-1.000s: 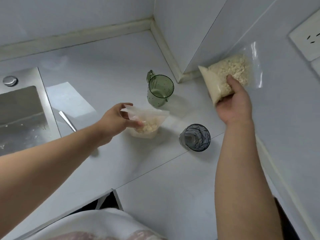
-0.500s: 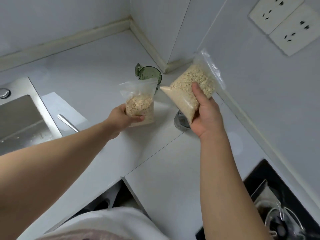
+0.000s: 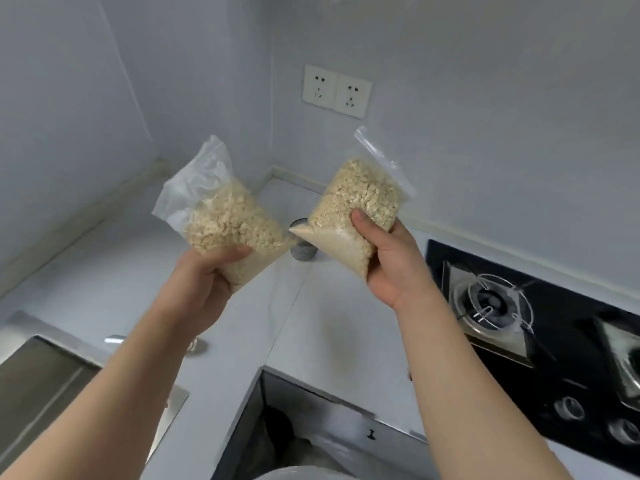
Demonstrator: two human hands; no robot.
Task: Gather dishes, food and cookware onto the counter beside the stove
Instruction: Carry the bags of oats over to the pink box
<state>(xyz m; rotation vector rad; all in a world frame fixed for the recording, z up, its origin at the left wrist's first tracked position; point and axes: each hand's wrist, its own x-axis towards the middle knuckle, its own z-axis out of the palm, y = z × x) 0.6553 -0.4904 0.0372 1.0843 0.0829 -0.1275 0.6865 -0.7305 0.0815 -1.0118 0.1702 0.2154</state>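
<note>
Two clear plastic bags of pale oat flakes are held up in the air above the white counter [image 3: 332, 327]. My left hand [image 3: 204, 275] grips the left bag [image 3: 228, 223] from below, its loose top sticking up. My right hand [image 3: 391, 265] grips the right bag [image 3: 360, 209], a zip bag tilted with its seal pointing up right. The two bags nearly touch at their lower corners. Behind and between them part of a dark glass [image 3: 303, 251] shows on the counter.
A black gas stove [image 3: 540, 337] with a burner lies to the right on the counter. A steel sink [image 3: 41, 375] sits at lower left, with a metal utensil [image 3: 117, 339] beside it. Wall sockets [image 3: 336, 91] are on the back wall. An open gap below shows a white bag.
Both hands have lifted their bags higher and brought them closer together. The view has swung up and right, so the stove and sockets show fully and the green cup is out of sight.
</note>
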